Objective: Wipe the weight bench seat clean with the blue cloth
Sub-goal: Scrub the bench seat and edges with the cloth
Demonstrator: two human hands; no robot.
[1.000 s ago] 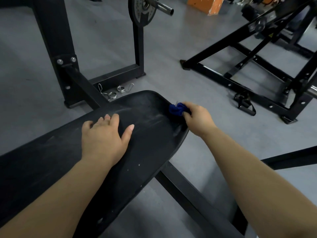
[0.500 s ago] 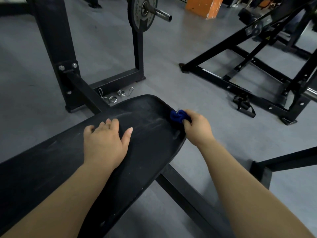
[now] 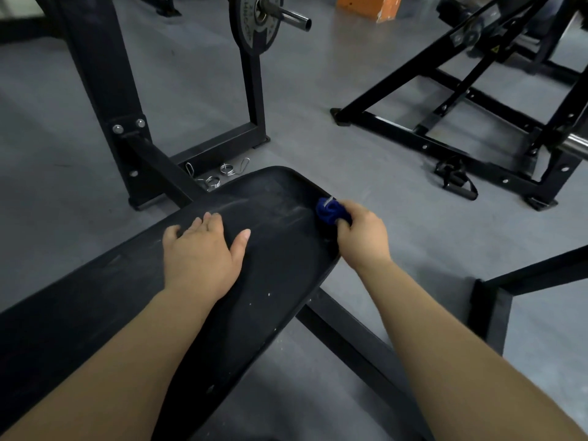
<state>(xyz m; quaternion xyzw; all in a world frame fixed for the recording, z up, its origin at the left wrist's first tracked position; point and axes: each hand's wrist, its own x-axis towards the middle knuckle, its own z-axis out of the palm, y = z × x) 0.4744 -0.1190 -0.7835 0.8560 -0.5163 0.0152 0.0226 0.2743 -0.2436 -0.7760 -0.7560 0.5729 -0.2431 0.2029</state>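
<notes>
The black padded surface (image 3: 280,259) is dusty and scuffed, and stands on a grey gym floor (image 3: 318,90) among black steel frames (image 3: 397,130). The left hand (image 3: 200,253) lies spread flat on it. The right hand (image 3: 362,237), at its far right edge, grips the bunched blue cloth (image 3: 327,211) against the rim. Both hands keep their places from half a second ago. Beyond the left hand are one weight plate (image 3: 254,23) and two spring collars (image 3: 213,182).
</notes>
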